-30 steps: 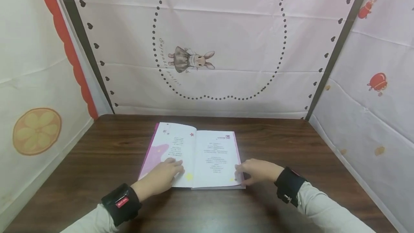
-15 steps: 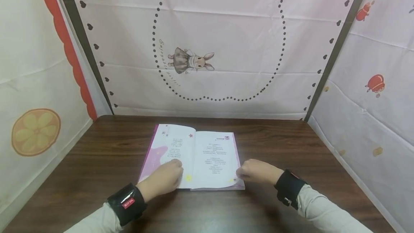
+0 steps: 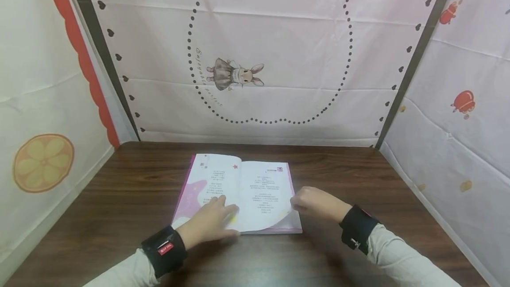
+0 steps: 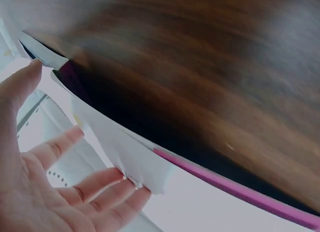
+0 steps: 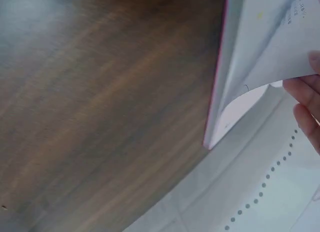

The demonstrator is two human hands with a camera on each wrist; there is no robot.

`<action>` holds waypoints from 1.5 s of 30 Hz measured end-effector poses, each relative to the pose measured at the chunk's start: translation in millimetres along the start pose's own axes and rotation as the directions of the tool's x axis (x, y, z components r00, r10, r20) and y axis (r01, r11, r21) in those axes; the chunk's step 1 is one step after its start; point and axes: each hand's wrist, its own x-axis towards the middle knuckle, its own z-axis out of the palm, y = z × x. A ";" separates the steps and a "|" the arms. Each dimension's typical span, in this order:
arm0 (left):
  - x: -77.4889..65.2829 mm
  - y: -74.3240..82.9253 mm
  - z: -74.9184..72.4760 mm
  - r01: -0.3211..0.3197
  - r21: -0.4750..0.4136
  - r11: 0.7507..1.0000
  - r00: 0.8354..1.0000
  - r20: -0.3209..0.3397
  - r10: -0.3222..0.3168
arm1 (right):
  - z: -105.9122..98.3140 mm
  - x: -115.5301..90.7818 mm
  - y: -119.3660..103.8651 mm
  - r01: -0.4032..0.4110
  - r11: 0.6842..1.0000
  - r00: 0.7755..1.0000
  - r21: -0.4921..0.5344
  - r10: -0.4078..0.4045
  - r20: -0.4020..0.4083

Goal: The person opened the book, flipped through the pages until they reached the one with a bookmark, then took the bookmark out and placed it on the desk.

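Note:
An open book (image 3: 260, 189) with printed pages and a pink cover edge lies on the brown table. My left hand (image 3: 210, 220) rests on the lower part of its left page, fingers spread, thumb near the bottom of the fold. In the left wrist view the fingertips (image 4: 142, 192) touch the white page. My right hand (image 3: 318, 203) pinches the right page near its outer edge, and the lower corner of that page curls up. In the right wrist view the lifted page (image 5: 280, 57) is held between thumb and fingers, with another page showing beneath.
The wooden table (image 3: 139, 198) extends around the book on every side. A white printed cloth (image 3: 279, 56) hangs behind it, with more cloth panels at left (image 3: 44, 101) and right (image 3: 458, 123).
My right hand has gone from lying at the right page's edge to pinching and lifting the page. My left hand has shifted right toward the fold, curling and then spreading its fingers.

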 end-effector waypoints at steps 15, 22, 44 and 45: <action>7.6 16.7 12.8 0.125 0.009 0.992 0.991 -0.047 -0.124 | -30.5 11.8 -9.0 0.052 0.985 0.975 -0.165 -0.086 -0.207; 8.1 22.2 17.1 0.195 -0.024 0.980 0.980 -0.031 -0.196 | -34.6 15.0 -14.5 0.072 0.976 0.965 -0.204 -0.120 -0.234; 5.4 23.5 12.5 0.231 -0.086 0.969 0.970 -0.056 -0.236 | -22.7 2.2 0.4 0.025 0.987 0.941 -0.157 -0.076 -0.330; 4.3 23.3 12.0 0.238 -0.111 0.965 0.967 -0.059 -0.246 | -20.5 1.7 -0.2 0.033 0.987 0.952 -0.158 -0.079 -0.294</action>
